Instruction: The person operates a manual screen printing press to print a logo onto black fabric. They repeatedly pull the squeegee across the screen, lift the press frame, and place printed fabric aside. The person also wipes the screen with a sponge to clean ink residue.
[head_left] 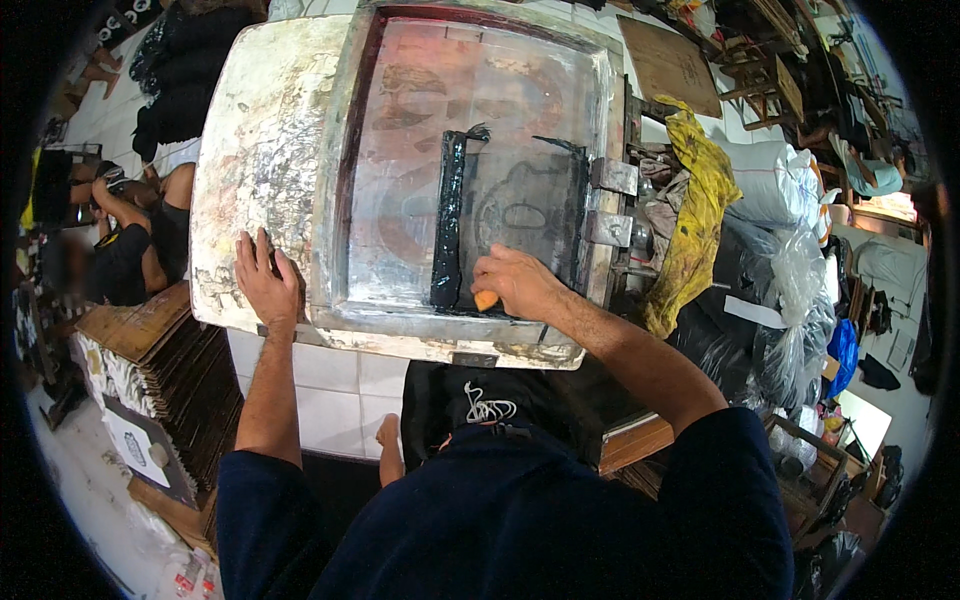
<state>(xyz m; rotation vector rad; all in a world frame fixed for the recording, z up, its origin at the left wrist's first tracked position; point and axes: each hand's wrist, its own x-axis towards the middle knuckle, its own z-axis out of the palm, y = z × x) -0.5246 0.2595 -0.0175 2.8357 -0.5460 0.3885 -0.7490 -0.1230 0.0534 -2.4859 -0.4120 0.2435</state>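
A silk-screen frame [335,180] lies on a worn, paint-stained board [262,120], hinged at its right side. A thick glossy strip of black ink [450,215] runs down the mesh, and a dark smeared area with a faint round design lies right of it. My right hand [518,284] is closed over the near part of the mesh, gripping a small orange tool [486,300]; the fingers hide most of it, so its kind cannot be told. My left hand [267,280] rests flat on the board, left of the frame, fingers apart and holding nothing.
Metal hinge clamps [612,202] stick out right of the frame, beside a stained yellow cloth [692,210]. Plastic-wrapped bags [775,300] stand farther right. A stack of boards [165,370] is at my left, and another person [125,250] sits beyond it.
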